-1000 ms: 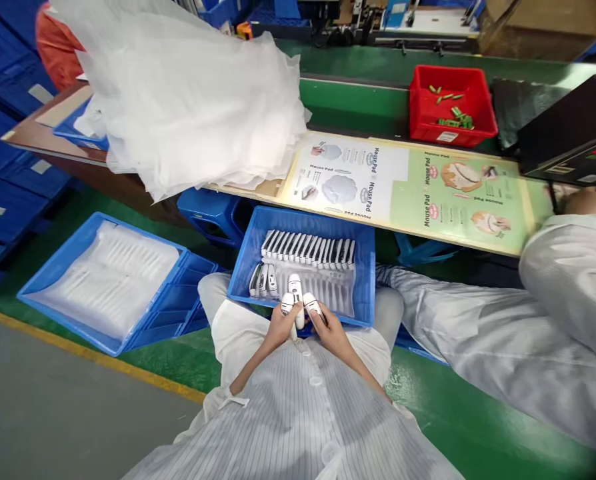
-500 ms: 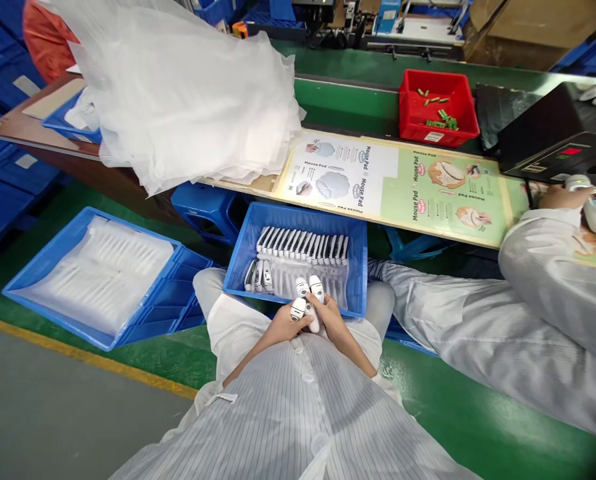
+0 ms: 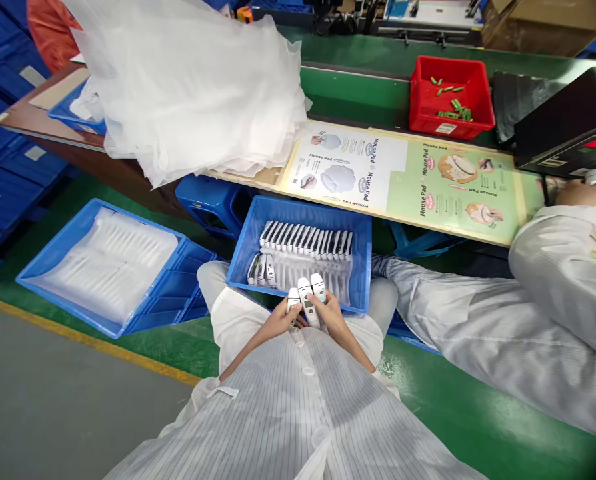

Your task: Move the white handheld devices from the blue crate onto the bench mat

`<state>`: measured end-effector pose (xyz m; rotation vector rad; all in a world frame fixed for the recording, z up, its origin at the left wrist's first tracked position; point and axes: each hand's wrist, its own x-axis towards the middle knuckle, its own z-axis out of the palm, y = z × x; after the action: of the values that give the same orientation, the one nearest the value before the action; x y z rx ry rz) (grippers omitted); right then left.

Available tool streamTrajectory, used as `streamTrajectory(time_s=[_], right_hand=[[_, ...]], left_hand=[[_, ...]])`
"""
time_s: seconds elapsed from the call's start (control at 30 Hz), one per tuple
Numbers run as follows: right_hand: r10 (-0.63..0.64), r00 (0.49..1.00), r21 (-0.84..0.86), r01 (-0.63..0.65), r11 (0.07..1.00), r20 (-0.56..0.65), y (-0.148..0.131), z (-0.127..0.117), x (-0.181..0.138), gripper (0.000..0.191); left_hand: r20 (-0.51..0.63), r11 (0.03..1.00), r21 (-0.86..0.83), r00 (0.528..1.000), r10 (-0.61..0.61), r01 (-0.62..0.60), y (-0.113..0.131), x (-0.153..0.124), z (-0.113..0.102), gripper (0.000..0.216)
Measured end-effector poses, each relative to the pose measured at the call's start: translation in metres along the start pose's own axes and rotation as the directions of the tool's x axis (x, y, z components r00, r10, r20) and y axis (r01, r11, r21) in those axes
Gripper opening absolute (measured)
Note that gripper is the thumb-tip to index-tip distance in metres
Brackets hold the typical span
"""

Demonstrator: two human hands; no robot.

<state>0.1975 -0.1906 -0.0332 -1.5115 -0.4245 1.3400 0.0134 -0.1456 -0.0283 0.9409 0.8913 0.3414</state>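
A blue crate [image 3: 243, 250] rests on my lap, holding a back row of several white-and-black computer mice [image 3: 305, 239] on a white ribbed liner, plus three more mice [image 3: 261, 269] at its front left. Both my hands sit at the crate's near edge. My left hand [image 3: 282, 317] is closed on one white mouse [image 3: 293, 298]. My right hand [image 3: 328, 311] is closed around two white mice [image 3: 312, 291] standing side by side. The three held mice touch one another.
A second blue crate [image 3: 98, 267] with a white liner lies on the floor at left. A heap of white foam bags [image 3: 188, 87] covers the table's left. A red bin [image 3: 451, 100] stands behind printed mouse-pad sheets [image 3: 403, 183]. A co-worker in white [image 3: 528, 313] sits at right.
The mouse in my left hand has come up level beside the two in my right hand. The co-worker's hand at far right shifted a little.
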Motion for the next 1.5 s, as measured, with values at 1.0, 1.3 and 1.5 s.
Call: streamTrajectory(time_s=[1.0,1.3,1.5], right_hand=[[-0.795,0.494,-0.434,0.666,0.606,-0.352,-0.256,-0.037,0.186,0.059],[-0.794,0.472,-0.689,0.426,0.586,-0.384,-0.267,-0.033,0.288,0.038],[-0.791,0.493,-0.753,0.346,0.56,-0.362,-0.278,-0.033,0.286,0.041]], left_hand=[[-0.108,0.636,0.611,0.747,0.656,-0.47,0.291,0.247,0.064,0.038],[-0.129,0.53,0.791,0.764,0.632,-0.305,0.32,0.361,0.058,0.039],[-0.117,0.511,0.805,0.763,0.636,-0.302,0.325,0.369,0.062,0.056]])
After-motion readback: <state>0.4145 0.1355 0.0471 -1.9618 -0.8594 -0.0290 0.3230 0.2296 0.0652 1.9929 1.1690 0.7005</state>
